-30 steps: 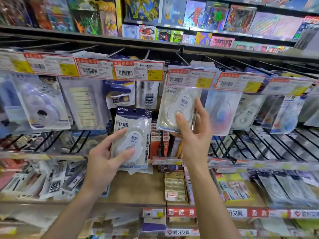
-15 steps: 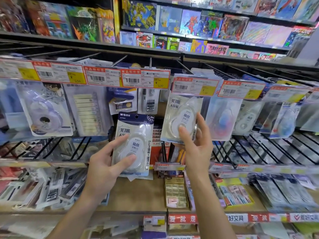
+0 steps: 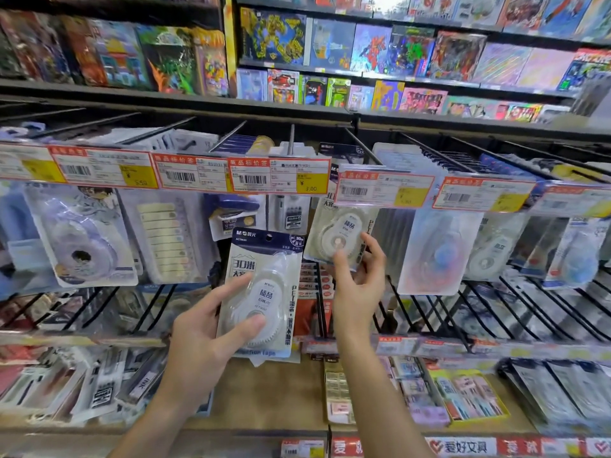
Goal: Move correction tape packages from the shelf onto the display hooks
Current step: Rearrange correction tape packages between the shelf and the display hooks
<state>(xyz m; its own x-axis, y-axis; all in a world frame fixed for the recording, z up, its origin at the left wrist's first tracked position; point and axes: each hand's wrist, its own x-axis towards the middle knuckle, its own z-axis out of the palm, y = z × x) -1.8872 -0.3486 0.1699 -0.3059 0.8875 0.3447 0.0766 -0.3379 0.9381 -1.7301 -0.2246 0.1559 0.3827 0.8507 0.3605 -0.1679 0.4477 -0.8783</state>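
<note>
left hand point(image 3: 205, 335) grip curled, right hand point(image 3: 358, 285) grip pinching

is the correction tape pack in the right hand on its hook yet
Cannot tell. The right hand grips the pack, but the price tag hides its top.

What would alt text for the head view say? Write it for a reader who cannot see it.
Two bare hands each hold a correction tape package before a stationery display: the left hand grips one package low, the right hand lifts another under a row of price tags. More packs hang on hooks alongside.
</note>
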